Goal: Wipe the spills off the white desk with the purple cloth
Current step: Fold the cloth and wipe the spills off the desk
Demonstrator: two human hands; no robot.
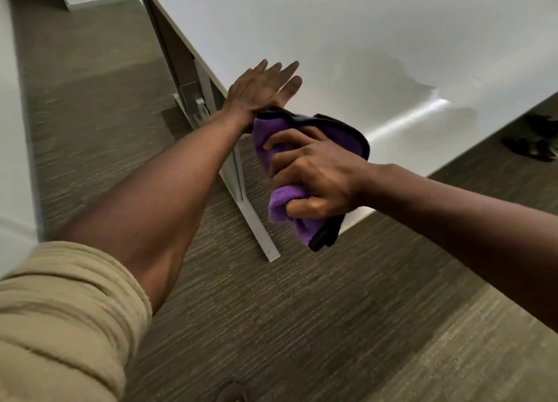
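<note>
The white desk [347, 33] fills the upper right of the head view. A wet, streaky patch [413, 78] shows on its surface, with a bright reflection beside it. My right hand [314, 172] grips the bunched purple cloth [280, 205], which has a black edge, at the desk's near corner. My left hand [259, 89] is flat with fingers spread, over the desk's left edge, just above the cloth's top edge. Whether the left palm touches the desk is unclear.
Grey-brown carpet [271, 326] covers the floor. The desk's white metal leg [241, 184] runs down to the floor below the corner. A dark sandal [528, 149] lies under the desk at the right. A second white surface [12, 129] borders the left.
</note>
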